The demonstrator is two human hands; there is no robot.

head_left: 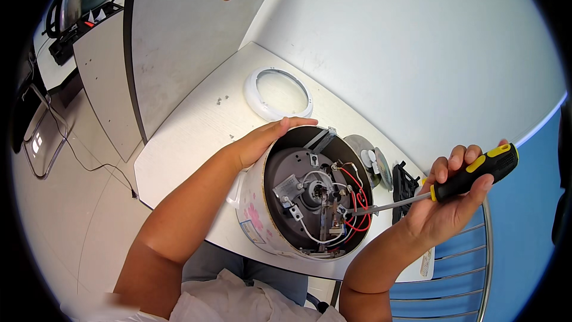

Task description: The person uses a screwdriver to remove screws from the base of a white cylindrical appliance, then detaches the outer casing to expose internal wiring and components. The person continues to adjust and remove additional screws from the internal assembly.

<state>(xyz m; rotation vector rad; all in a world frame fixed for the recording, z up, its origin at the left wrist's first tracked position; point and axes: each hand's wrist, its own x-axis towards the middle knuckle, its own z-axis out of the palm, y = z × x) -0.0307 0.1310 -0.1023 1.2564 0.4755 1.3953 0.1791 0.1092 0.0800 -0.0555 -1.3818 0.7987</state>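
Note:
A rice cooker body [255,217], pale with pink flowers, rests with its open underside facing up. Inside it are a dark round plate [286,170], metal brackets, white wires and red wires [361,203]. My left hand [265,141] lies against the far left of its rim, fingers stretched along the edge; the thumb is hidden. In my right hand [444,203] is a screwdriver [476,172] with a black and yellow handle, fingers closed around it. Its shaft slants down to the left over the rim, the tip among the wires near a small terminal.
Beyond the cooker lies a white plastic ring [257,98]. Small screws [221,101] are scattered on the white table [185,143]. Round discs [381,164] and a black plastic piece [405,186] lie at the right. Grey and white panels [190,42] border the table; a metal-barred chair [488,250] stands right.

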